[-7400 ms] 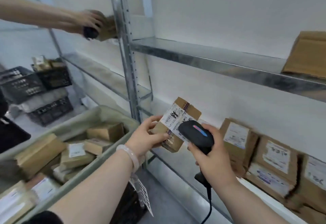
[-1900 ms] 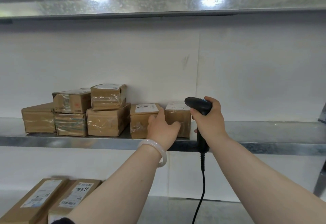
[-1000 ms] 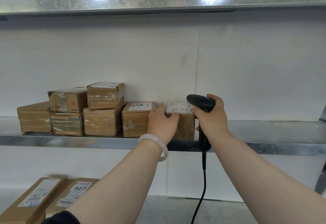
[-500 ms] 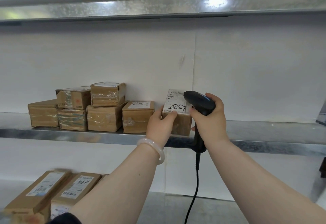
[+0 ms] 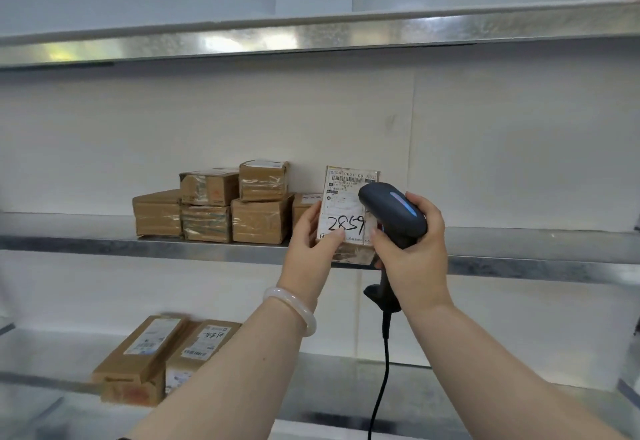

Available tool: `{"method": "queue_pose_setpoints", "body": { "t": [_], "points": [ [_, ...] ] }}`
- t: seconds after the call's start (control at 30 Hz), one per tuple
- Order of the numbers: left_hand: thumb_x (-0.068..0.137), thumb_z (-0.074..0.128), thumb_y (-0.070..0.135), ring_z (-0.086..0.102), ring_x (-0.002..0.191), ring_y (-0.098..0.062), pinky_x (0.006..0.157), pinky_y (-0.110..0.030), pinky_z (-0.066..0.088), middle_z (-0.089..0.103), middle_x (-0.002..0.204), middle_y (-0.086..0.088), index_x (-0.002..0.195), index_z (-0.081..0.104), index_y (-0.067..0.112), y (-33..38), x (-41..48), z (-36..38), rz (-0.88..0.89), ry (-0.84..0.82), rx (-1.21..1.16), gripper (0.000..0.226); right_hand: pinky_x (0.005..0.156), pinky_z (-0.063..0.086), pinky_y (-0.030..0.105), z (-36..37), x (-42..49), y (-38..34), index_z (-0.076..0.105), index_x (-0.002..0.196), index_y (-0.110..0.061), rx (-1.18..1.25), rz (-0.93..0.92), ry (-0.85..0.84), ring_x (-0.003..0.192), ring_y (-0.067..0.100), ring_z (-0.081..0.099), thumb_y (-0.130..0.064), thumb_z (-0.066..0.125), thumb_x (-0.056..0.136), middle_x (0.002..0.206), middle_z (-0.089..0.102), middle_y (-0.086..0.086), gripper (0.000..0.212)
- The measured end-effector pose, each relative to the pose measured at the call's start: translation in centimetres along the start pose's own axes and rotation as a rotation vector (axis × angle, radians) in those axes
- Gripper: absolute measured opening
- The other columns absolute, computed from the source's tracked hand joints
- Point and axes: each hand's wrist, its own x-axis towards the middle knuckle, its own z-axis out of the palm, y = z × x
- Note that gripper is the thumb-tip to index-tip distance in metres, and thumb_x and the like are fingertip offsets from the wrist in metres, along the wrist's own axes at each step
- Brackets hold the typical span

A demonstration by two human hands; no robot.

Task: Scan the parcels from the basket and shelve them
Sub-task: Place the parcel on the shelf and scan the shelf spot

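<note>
Head view: brown parcel [image 5: 348,212], white label [image 5: 341,193] handwritten 2859, seemingly tape-wrapped.

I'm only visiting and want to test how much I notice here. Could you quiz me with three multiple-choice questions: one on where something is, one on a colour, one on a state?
1. Where is the parcel marked 2859?
A. on the lowest shelf
B. at the middle shelf, right of the stacked boxes
C. in a basket

2. What colour is the bracelet on the left wrist?
A. white
B. red
C. black

3. How is that parcel held?
A. flat, label down
B. torn open
C. tipped up, label facing the camera, gripped by the left hand

Answers:
1 B: its base meets the shelf edge beside the stack.
2 A: the ring is pale white.
3 C: the handwritten number shows while the right hand aims the scanner at it.
</note>
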Motion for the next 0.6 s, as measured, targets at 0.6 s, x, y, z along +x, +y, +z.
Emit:
{"method": "queue_pose_setpoints", "body": {
  "t": [0.6],
  "points": [
    [0.095,0.062,0.009,0.074,0.095,-0.015,0.069,-0.025,0.057,0.073,0.116,-0.001,0.128,0.055,0.032,-1.4,-13.6,-23.2,-0.315,0.25,0.032,0.041,0.086,0.049,0.011,12.7,-19.4,3.5,0.05,0.123,-0.041,0.009,0.152,-0.331,0.114,-0.003,0.058,0.001,0.079,0.078,0.116,0.057,-0.033,0.068]
  ]
}}
